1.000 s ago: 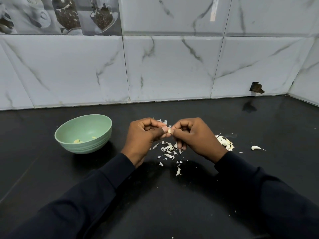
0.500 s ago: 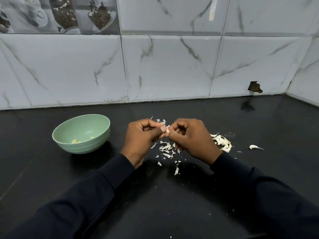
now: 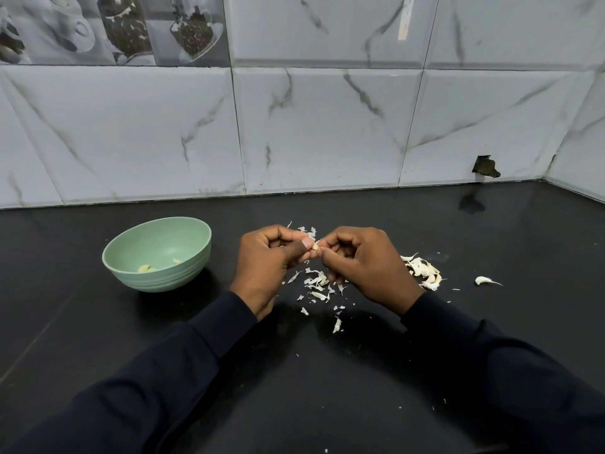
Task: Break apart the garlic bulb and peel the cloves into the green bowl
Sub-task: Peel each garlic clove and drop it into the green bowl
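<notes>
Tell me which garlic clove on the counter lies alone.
The lone clove at the far right of the counter. The others lie heaped in a pile beside the right hand, nearer the middle.

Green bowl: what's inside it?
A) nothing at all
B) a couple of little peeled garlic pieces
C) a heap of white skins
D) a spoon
B: two small pale yellow peeled garlic pieces lie at the bottom of the green bowl, and nothing else shows in it.

left grip [image 3: 265,257]: fingers curled, thumb tip pinching clove [image 3: 315,247] | right grip [image 3: 363,260]: fingers curled, pinching same clove | forearms [image 3: 183,365]: dark-sleeved, angled inward, fingertips meeting
</notes>
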